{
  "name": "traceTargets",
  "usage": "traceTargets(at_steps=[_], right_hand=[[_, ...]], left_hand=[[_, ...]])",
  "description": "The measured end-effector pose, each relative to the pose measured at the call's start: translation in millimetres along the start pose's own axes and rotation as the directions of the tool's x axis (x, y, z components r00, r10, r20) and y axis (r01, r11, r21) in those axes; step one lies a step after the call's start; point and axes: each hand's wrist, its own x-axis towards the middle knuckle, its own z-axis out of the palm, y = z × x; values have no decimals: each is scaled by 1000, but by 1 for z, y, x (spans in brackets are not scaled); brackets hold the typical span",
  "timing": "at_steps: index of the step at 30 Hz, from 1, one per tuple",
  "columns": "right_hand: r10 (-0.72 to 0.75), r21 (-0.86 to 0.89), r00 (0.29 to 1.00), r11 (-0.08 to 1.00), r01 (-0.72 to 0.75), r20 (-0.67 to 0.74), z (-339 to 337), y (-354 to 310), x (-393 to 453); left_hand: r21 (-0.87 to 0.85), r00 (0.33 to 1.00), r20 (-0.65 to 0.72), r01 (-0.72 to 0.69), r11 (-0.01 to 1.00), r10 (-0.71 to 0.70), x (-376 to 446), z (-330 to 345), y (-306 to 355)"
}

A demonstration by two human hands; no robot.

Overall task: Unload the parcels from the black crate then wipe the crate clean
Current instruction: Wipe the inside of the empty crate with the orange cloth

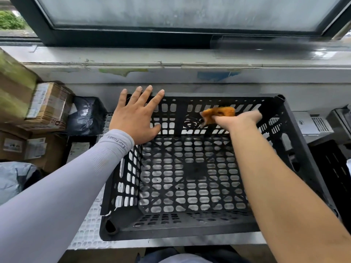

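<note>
Gripping an orange cloth (pixel 218 113), the right hand (pixel 237 119) presses it against the far inner wall of the black crate (pixel 190 228), which sits on the counter (pixel 87 232). The left hand (pixel 135 115) rests flat, fingers spread, on the crate's far-left corner. Parcels (pixel 47 105) are stacked left of the crate.

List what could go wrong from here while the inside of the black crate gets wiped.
1. The left hand lies flat with straight fingers at the black crate's far left corner, with no grip on it; a hard wipe might slide the crate.
2. The orange cloth, bunched in the right hand, could snag in the far wall's slots.
3. The near left corner looks cracked and may scratch the sleeve.
</note>
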Motion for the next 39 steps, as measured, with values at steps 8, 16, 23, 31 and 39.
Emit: traceTargets(at_steps=[8, 16, 23, 31, 39], right_hand=[[-247, -10, 966, 969, 247, -76, 2, -38, -9], [-185, -357, 981, 921, 156, -48, 8, 62, -13], [151, -289, 986, 943, -164, -68, 5, 149, -18], [353, -76, 935, 932, -354, -29, 5, 171, -11], [135, 48, 991, 990, -134, -14, -18, 60, 12]], left_hand=[[-21, 1000, -1, 14, 1000, -14, 2, -1, 2], [-90, 999, 32, 34, 995, -31, 1, -5, 2], [-332, 996, 26, 86, 939, -82, -2, -12, -2], [-442, 976, 58, 213, 871, -209, 1, -16, -4], [-434, 980, 64, 197, 879, -188, 4, -13, -9]])
